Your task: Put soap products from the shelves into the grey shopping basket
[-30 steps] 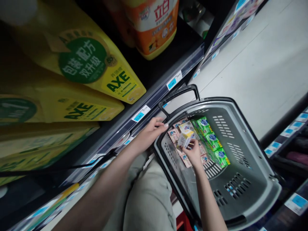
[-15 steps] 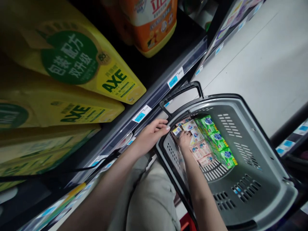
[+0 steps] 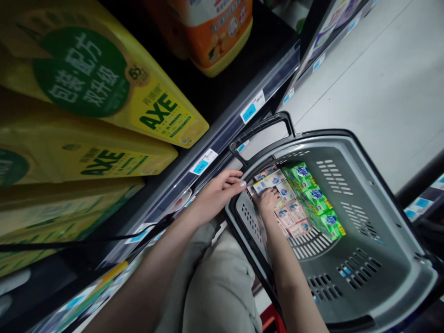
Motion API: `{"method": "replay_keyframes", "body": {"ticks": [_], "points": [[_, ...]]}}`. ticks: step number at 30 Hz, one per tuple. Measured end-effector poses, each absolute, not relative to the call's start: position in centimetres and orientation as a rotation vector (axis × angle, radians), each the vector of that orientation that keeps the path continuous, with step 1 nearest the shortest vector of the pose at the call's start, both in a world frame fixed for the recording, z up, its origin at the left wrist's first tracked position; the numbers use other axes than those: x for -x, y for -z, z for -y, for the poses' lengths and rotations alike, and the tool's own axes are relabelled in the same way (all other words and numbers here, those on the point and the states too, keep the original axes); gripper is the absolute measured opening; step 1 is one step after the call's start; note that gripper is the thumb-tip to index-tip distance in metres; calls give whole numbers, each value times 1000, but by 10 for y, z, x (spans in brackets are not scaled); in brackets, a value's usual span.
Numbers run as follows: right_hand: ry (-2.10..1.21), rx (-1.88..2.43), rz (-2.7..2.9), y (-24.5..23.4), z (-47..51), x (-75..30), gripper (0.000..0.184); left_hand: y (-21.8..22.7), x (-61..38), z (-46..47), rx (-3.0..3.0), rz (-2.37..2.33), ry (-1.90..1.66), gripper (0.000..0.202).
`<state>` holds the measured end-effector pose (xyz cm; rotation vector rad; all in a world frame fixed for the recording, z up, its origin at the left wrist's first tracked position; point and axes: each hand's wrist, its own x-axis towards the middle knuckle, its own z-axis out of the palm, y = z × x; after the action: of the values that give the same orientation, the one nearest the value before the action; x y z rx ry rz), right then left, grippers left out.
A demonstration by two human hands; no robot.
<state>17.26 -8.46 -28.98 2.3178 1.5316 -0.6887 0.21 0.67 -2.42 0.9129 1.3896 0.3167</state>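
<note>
In the head view, a grey shopping basket (image 3: 376,194) with a black rim stands beside the shelf. My left hand (image 3: 225,189) is at its left corner, with the thumb and fingers closed against the rim. Inside the basket, my right hand (image 3: 269,200) has its fingers bent over a white-and-yellow box (image 3: 262,184) at the left wall; part of the box is under the hand. Pink-and-white boxes (image 3: 290,215) lie close by. Green packs (image 3: 314,196) with blue-and-white logos form a row to their right.
Yellow AXE bottles (image 3: 156,111) and an orange-labelled bottle (image 3: 222,41) occupy the dark shelf on the left. Price tags (image 3: 204,162) line the shelf edge (image 3: 225,134). The basket's black handle (image 3: 262,127) rises near that edge. Pale floor (image 3: 391,97) extends at the upper right.
The basket and its contents appear slightly farther right, and the shelf goods have shifted a little in view. Both hands keep nearly the same places, at the rim and over the boxes.
</note>
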Motion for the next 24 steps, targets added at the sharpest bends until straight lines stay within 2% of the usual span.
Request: {"method": "replay_keyframes", "body": {"ticks": [5, 11, 16, 19, 24], "points": [[574, -2296, -1561, 294, 97, -183, 77, 24, -2, -7, -921, -1389, -311, 58], [604, -2341, -1614, 292, 105, -195, 68, 24, -2, -8, -930, -1386, -299, 64], [477, -2664, -1364, 289, 120, -228, 61, 26, 0, -8, -928, -1379, -301, 63], [535, -2482, -1564, 286, 137, -245, 58, 27, 1, -7, -930, -1376, -303, 62], [584, -2118, -1736, 286, 154, -240, 73, 27, 0, -6, -931, -1377, -292, 60]]}}
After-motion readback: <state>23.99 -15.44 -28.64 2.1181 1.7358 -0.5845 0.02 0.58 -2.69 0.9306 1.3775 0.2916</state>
